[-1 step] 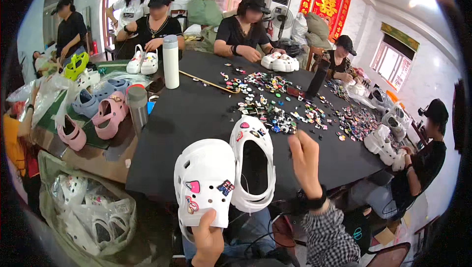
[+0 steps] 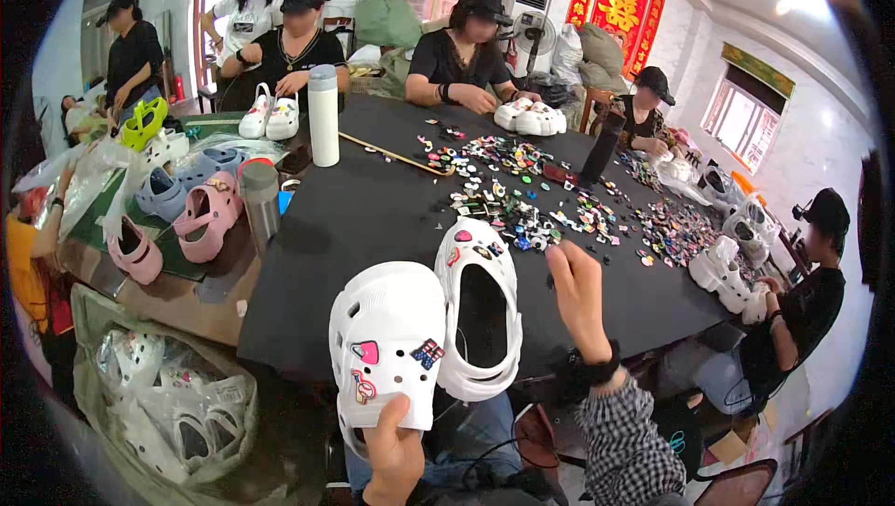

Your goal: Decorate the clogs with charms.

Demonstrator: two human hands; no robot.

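My left hand (image 2: 393, 455) grips a white clog (image 2: 387, 320) at the near edge of the black table, thumb on its toe. Several charms sit in that clog's holes, among them a pink one, a red-and-white one and a flag-patterned one. A second white clog (image 2: 455, 264) with charms on its toe lies against it on the right, its opening facing up. Right of this pair, my right hand (image 2: 580, 296) is raised over the table with its fingers curled together. Whatever it may pinch is hidden. Just beyond it spread loose shoe charms (image 2: 531, 231).
Pink clogs (image 2: 207, 217), blue clogs (image 2: 163, 194) and a steel tumbler (image 2: 261, 198) stand left. A white bottle (image 2: 324, 119), a wooden stick (image 2: 396, 154) and a black bottle (image 2: 601, 147) are on the table. A sack (image 2: 98, 394) holds bagged clogs. Several co-workers surround the table.
My right hand has shifted very slightly, its fingers still curled. My left hand and the clogs look the same.
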